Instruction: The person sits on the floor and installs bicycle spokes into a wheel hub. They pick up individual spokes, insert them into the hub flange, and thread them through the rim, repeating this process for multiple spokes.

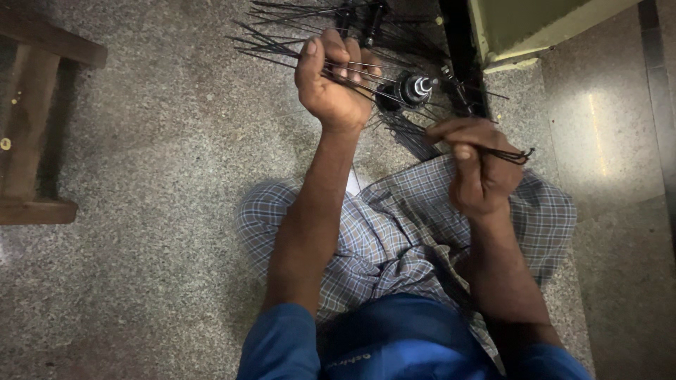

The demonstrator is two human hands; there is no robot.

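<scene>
1. The left hand [331, 84] is at 12 o'clock in the head view, fist closed around a bunch of thin black spokes [282, 49] that fan out toward 11 o'clock.
2. The hub [412, 89], black with a silver axle end, sits just right of that fist, at about 1 o'clock, with more spokes radiating from it in every direction.
3. The right hand [482, 165] is at 2 o'clock, below the hub, fingers pinched together on a small bundle of spokes whose bent ends stick out toward 3 o'clock.
4. The step in hand looks like lacing spokes into the hub: 1 hand steadies the fan, the other brings fresh spokes.
5. By my judgement, the next move calls for fine aim, feeding a single spoke through a hub hole without letting the held bunch slip or tangle.
6. The work hangs over the person's lap, above a checked cloth [401, 225].
7. The floor [162, 183] is grey speckled stone. A wooden bench [32, 127] stands at 9 o'clock, and a pale green box [535, 24] at 1 o'clock. The light is dim.
</scene>
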